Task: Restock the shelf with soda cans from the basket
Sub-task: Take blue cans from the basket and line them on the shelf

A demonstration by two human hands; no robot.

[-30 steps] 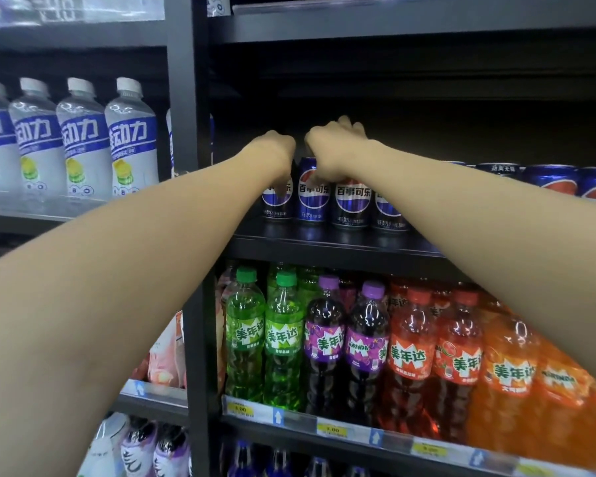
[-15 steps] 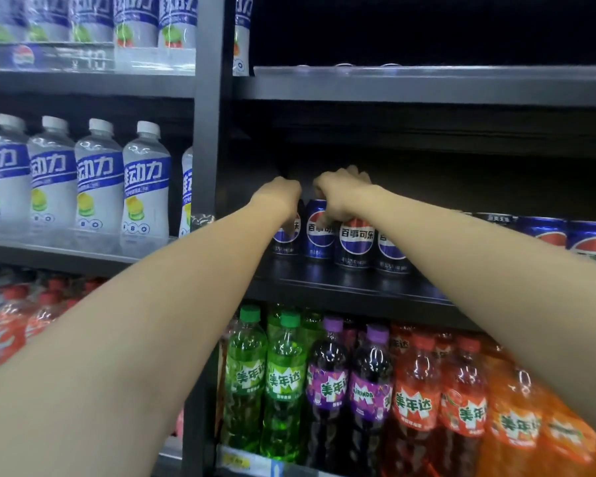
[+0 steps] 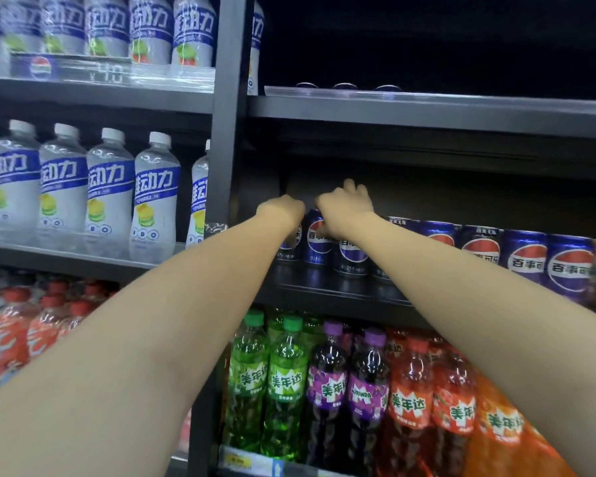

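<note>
reaching into the dark middle shelf (image 3: pixel 341 297), both arms stretched forward. left hand (image 3: pixel 283 210) sits over the leftmost blue soda can (image 3: pixel 289 244), fingers curled down behind its top; grip itself hidden, cannot tell if it clamps. right hand (image 3: pixel 346 208) just beside it, fingers bent over the tops of the next cans (image 3: pixel 319 241), seemingly holding one, contact partly hidden. hands close together, not touching. row of blue cans (image 3: pixel 523 261) runs on to the right along the same shelf. black upright post (image 3: pixel 226 166) stands just left of the hands. white bottles (image 3: pixel 155 197) in the left bay; green (image 3: pixel 284 387), purple (image 3: pixel 327 390) and orange bottles (image 3: pixel 410 404) on the shelf below, under the forearms. can tops (image 3: pixel 343 86) on the shelf above. basket out of view.
</note>
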